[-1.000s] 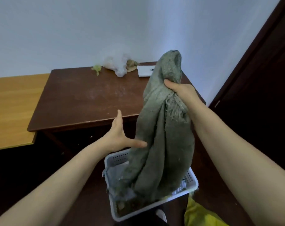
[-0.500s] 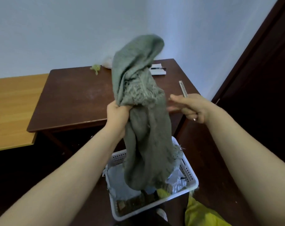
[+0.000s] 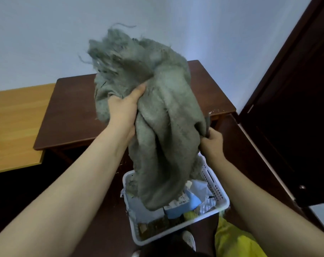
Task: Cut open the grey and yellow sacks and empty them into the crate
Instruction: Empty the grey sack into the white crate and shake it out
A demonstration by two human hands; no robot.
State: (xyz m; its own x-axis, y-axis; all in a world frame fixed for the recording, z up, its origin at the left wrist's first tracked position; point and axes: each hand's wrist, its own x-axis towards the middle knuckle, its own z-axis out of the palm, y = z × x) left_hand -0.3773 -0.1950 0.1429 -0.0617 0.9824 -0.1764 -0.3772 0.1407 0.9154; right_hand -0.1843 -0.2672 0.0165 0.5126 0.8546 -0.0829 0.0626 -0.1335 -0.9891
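The grey sack (image 3: 165, 130) hangs bunched in the air above the white crate (image 3: 221, 194). Its lower end dips inside the crate's rim, and its frayed top is too blurred to show any opening or cut. The left hand (image 3: 124, 107) grips a wad of the cloth high on the sack's left side. Only the thumb shows, because the fingers are buried in the folds. The right hand (image 3: 212, 143) is curled round the sack's right edge lower down, with its fingertips hidden behind the fabric. A thin dark strip rises from this fist, and whether it is cloth or something else held with it cannot be told. The sack covers the far half of the crate. In the near half lie a pale blue box (image 3: 184, 204), white paper and some brownish bits that are hard to make out. The yellow sack (image 3: 231, 242) lies just beside the crate at the lower right, cut off by the frame edge and partly hidden by the right forearm. Behind the sack stands a dark brown table (image 3: 68, 112), much of its top hidden, and a lighter wooden table (image 3: 14, 123) runs off the left edge.
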